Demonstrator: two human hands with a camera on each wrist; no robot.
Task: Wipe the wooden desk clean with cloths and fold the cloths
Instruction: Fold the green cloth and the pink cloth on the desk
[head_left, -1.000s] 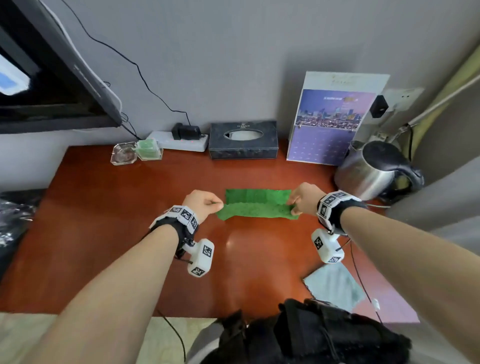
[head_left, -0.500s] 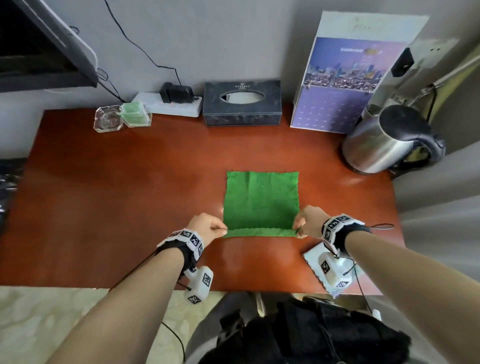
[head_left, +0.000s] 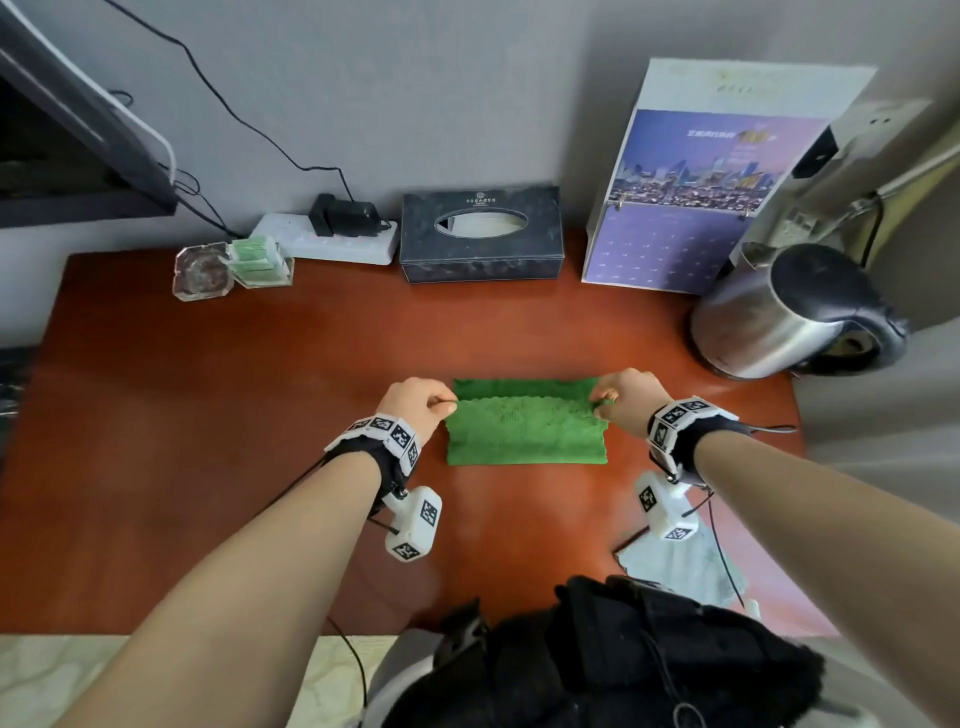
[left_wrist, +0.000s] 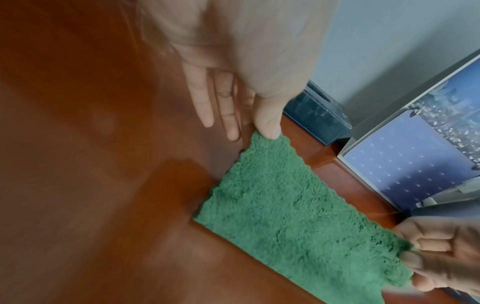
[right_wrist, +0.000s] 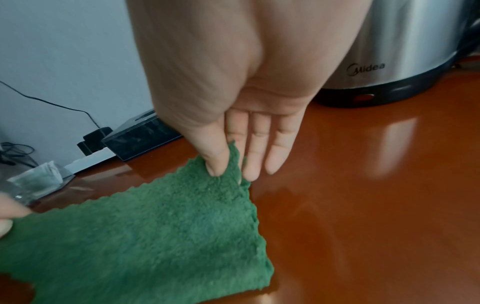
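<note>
Folding step: both hands carry the near edge of the green cloth (head_left: 524, 431) over toward its far edge, at the centre of the head view; a judgement from the doubled layer and the scalloped hem lying just short of the back edge.
Pale cloth (head_left: 675, 566): lower right of the head view, flat at the near edge of the worktop (head_left: 208, 415), partly hidden under the wrist camera; likely waiting for its own fold.
Left hand (head_left: 418, 408): thumb and forefinger pinch the top layer's left corner, and the other fingers (left_wrist: 200, 102) lie straight and close together clear of the fabric, so the corner can be set down exactly.
Right hand (head_left: 626, 397): mirrors it at the right corner, thumb and forefinger pinching the hem with the remaining fingers (right_wrist: 280, 148) straight beside it; holding both corners keeps the edge taut and level.
Green cloth, position: flat on the worktop, well apart from everything else, so there is room to fold.
Kettle (head_left: 779, 312): right of centre, beyond the right hand, clear of the cloth.
Tissue box (head_left: 480, 234) and calendar (head_left: 691, 182): upper middle and upper right, against the wall.
Ashtray (head_left: 202, 270) and power strip (head_left: 332, 241): upper left, also pushed to the back.
</note>
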